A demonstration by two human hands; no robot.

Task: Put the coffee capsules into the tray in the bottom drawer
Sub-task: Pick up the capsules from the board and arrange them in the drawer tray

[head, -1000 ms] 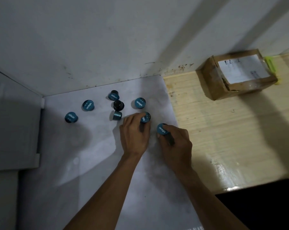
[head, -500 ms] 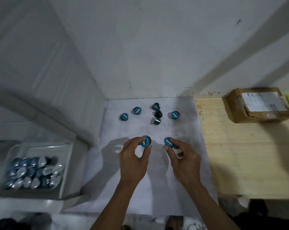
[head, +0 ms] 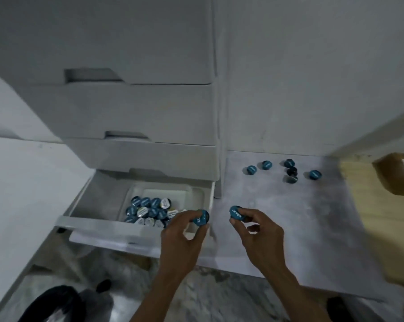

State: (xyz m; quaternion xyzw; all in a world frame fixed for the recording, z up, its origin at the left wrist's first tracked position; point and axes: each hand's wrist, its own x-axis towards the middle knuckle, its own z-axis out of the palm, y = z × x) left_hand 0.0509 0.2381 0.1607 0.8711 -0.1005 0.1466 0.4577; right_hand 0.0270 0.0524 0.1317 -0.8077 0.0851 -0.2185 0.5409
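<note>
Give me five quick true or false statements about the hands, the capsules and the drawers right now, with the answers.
1. Each hand holds one capsule. True: left hand pinches one, right hand pinches another.
2. The bottom drawer is shut. False: it is pulled open.
3. The tray already holds capsules. True.
4. No capsules remain on the grey mat. False: six lie near the wall.
5. The upper drawers are open. False: they are closed.

Open bottom drawer [head: 136,231]: tray [head: 197,194] far half bare, near half packed with capsules [head: 147,211]
</note>
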